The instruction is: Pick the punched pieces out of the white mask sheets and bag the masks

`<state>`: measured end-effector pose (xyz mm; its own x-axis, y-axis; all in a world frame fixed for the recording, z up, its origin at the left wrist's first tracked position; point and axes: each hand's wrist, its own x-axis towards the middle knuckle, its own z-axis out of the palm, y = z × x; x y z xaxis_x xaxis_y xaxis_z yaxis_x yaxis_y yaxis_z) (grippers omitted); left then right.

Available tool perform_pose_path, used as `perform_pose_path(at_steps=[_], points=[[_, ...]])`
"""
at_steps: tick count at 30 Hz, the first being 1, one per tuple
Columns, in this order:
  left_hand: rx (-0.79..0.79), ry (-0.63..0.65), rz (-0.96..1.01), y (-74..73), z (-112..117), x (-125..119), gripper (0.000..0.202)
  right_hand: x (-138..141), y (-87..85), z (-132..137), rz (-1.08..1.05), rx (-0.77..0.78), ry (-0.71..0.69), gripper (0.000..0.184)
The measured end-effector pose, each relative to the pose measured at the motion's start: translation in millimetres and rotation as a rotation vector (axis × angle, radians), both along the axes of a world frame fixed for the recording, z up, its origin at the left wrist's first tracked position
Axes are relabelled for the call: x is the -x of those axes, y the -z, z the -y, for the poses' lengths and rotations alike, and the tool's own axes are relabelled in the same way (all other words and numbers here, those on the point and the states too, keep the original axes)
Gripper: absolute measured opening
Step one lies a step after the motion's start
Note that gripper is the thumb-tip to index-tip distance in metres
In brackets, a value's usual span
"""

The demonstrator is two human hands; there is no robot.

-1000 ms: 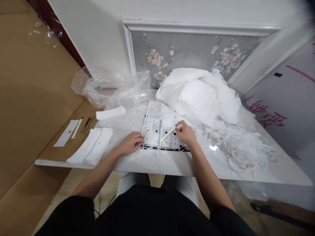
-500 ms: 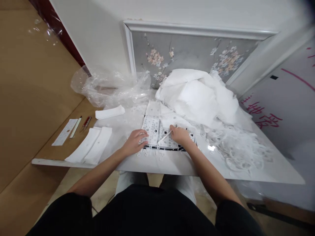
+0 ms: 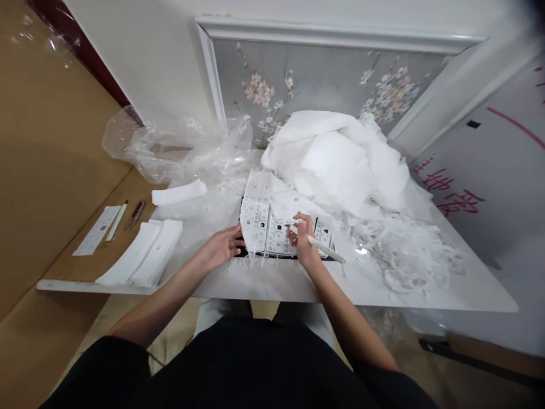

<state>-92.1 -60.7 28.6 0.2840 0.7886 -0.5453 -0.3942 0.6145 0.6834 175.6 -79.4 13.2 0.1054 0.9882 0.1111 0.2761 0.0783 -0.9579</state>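
In the head view, the right hand (image 3: pixel 304 244) rests on the lower right part of the white die-cut sheet (image 3: pixel 259 222), its fingers curled shut around a thin white stick (image 3: pixel 327 250). Half a second ago the stick slanted left across the sheet; now it points right, out over the white table (image 3: pixel 293 287). The left hand (image 3: pixel 221 247) has slid off the sheet's left panel to its lower left corner. Its fingers are stretched out and close together, tips touching the edge, though whether they pinch it cannot be told. The sheet lies at the table's near middle, just in front of a pile of white sheets (image 3: pixel 340 165), with cut-out scrap rings (image 3: pixel 409 258) to the right.
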Motion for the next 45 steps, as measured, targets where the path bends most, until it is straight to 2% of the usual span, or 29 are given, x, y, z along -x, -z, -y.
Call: perform_pose_path(at_steps=[3,5,7,10,16,21,29,34,45], points=[[-0.087,0.237,-0.149,-0.5,3.0,-3.3,0.039,15.3,4.1,14.1,-0.148,0.003,-0.037,0.051],[-0.160,0.327,-0.285,0.0,3.0,-7.5,0.046,21.5,5.6,20.5,-0.089,0.003,-0.063,0.044],[-0.236,0.361,-0.405,2.1,2.3,-13.3,0.054,25.2,6.2,24.0,-0.042,0.006,-0.090,0.038],[-0.326,0.366,-0.528,9.1,2.6,-21.0,0.059,28.2,7.2,26.1,-0.016,0.029,-0.116,0.028],[-0.388,0.317,-0.632,21.9,6.7,-22.5,0.046,30.7,4.0,29.1,0.019,0.084,-0.225,0.021],[-0.347,0.310,-0.714,19.7,6.1,-23.8,0.038,30.0,-0.8,28.1,0.121,0.079,-0.259,0.019],[-0.327,0.317,-0.767,16.2,5.7,-24.4,0.041,30.7,7.4,26.4,0.182,0.124,-0.267,0.023],[-0.329,0.279,-0.724,18.7,6.2,-23.3,0.043,31.5,9.3,26.7,0.177,0.138,-0.266,0.025],[-0.368,0.311,-0.759,18.6,7.0,-23.2,0.044,31.6,11.3,27.6,0.169,0.143,-0.243,0.024]])
